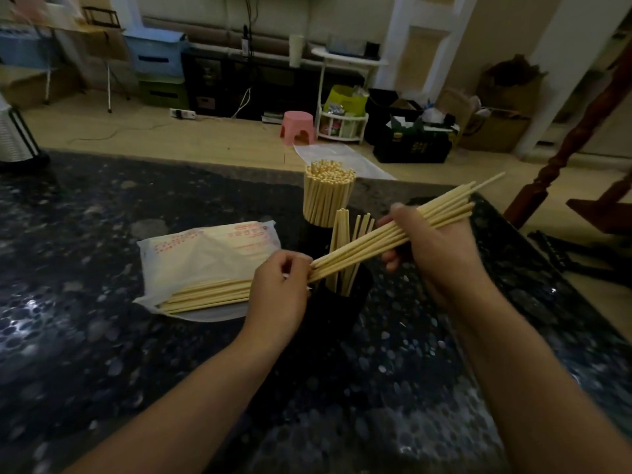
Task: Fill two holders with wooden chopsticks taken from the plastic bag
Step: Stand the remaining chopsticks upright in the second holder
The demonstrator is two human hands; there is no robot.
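Presently both hands clamp one bundle (393, 230) of chopsticks, right hand (434, 248) mid-length, left hand (282, 285) pinching its near end, above the near holder (345, 295), bag (205, 265) lying left.

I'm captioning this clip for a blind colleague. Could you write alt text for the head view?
Both hands, left and right, hold a bundle of wooden chopsticks above a dark near holder with a few inside. Behind stands a packed far holder; left lies the plastic bag.
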